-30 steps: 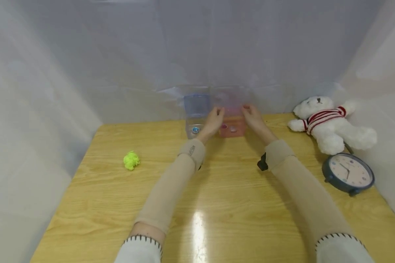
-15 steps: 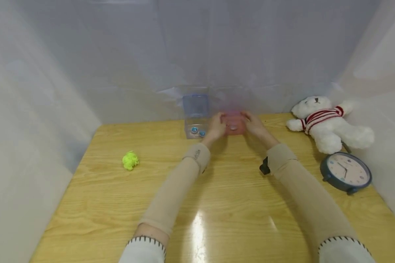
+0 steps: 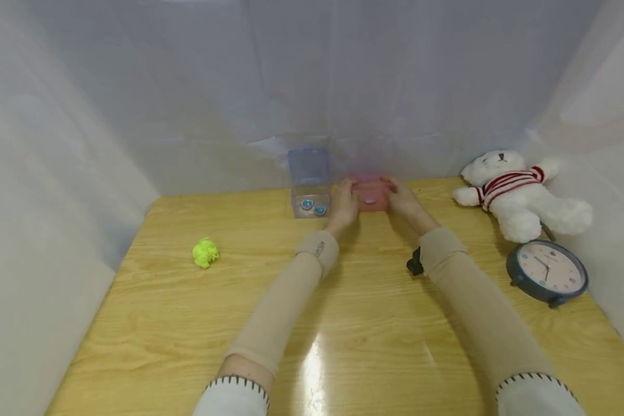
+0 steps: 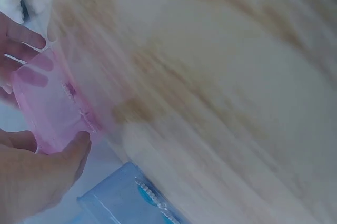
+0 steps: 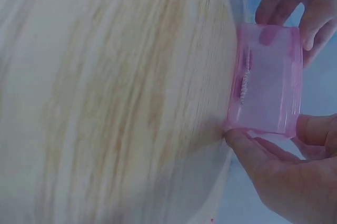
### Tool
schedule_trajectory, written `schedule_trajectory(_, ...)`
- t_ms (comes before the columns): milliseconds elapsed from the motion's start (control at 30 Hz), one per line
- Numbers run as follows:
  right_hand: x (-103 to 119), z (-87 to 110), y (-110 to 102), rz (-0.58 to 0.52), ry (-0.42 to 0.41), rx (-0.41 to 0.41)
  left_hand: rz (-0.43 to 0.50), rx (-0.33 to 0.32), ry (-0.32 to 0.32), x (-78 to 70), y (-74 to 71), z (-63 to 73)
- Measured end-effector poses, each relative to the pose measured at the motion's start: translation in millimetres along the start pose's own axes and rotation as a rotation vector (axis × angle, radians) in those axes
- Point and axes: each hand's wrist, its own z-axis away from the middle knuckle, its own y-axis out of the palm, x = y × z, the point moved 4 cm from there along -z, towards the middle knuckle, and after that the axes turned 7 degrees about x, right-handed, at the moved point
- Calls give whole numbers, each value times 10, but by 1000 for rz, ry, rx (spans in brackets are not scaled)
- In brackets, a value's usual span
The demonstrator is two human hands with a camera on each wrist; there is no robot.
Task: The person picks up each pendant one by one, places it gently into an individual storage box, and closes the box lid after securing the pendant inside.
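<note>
A translucent pink plastic box (image 3: pixel 370 196) stands at the table's back edge, its lid lowered over it. My left hand (image 3: pixel 345 203) holds its left side, thumb in front. On the opposite side, my right hand (image 3: pixel 404 201) grips it with thumb and curled fingers. A sparkly jewelled piece (image 5: pixel 245 81) shows through the pink wall in the right wrist view. Just left of the left hand is a clear box (image 3: pixel 311 211) with its bluish lid (image 3: pixel 309 166) raised. Two blue jewelled pieces (image 3: pixel 313 206) lie inside it.
A fuzzy yellow-green ball (image 3: pixel 205 253) lies on the left of the wooden table (image 3: pixel 374 335). A white teddy bear (image 3: pixel 522 199) leans at the back right, with a round dark-blue alarm clock (image 3: pixel 548 268) before it. A pale curtain (image 3: pixel 213 86) hangs behind.
The pink box's lid, raised a second ago, has come down. Both hands have lowered with it, and the left hand has shifted right, uncovering the second blue piece in the clear box.
</note>
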Motion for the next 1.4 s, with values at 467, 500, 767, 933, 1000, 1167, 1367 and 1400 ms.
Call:
schedule_trajectory(467,83,-41,63,-3,27,-21,13,66,-34,48,-37,16)
schedule_trajectory(500,102,-35,57,-11,29,-24,26,68,-36,37,-55,27)
schedule_trajectory(767,376,0,-73,-118,-8,-265,146,15,25,-133,-487,114)
schedule_trajectory(933,581,-58,4,-103,-64,-302,153,-33,21,-123,-851,159)
schedule_trajectory(1000,643,-104,82,-102,-65,-280,171,-44,12,-84,-962,158)
schedule_trajectory(1167,763,-218,344,-218,-20,-185,233,-118,-2,49,-1187,153)
schedule_trajectory(1367,907,-324,619,-183,-13,-30,257,-175,-113,252,-1359,175)
schedule_trajectory(1400,925,-337,650,-170,-13,-13,268,-168,-138,289,-1371,178)
